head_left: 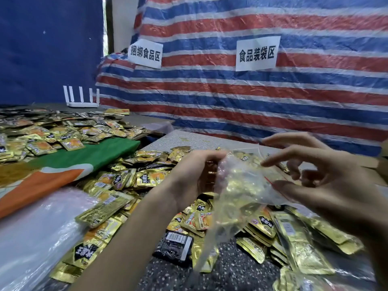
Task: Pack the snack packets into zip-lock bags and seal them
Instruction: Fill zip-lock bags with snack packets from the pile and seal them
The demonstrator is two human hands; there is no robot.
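Bag's in hand, up off the table (231, 274), dead centre. The left hand (193, 177) is clamped on the left edge of the zip-lock bag (235, 185), fingers curled round the film. The right hand (331, 185) has its fingers spread apart, thumb (294, 192) touching the bag at the red zip strip (270, 181); no grip that I can see. Gold packets are already inside. Loose snack packets (130, 179) are heaped on the table under and around both hands.

Looks like the fill is about done and sealing is next. How I'd do it:
- shake the contents down to the bottom so nothing sits in the zip track
- square up both lips and pull the mouth taut between the hands
- pinch at one end and run along the strip to the other
- push the air out before closing the last bit
- tug the lips to check the seal

Can't make out:
- packet count in the bag: film is glary and crumpled
- whether the mouth is open or partly zipped; only a short run of red strip shows
- left fingertips, hidden behind the bag
- right wrist and near table edge, cut off by the frame
- print on most packets is blurred; one black packet (174, 243) sits among the gold ones
- clear plastic stack (31, 238) lower left, probably spare bags, can't confirm

Second packet pile (52, 135) on the far left table, well apart.
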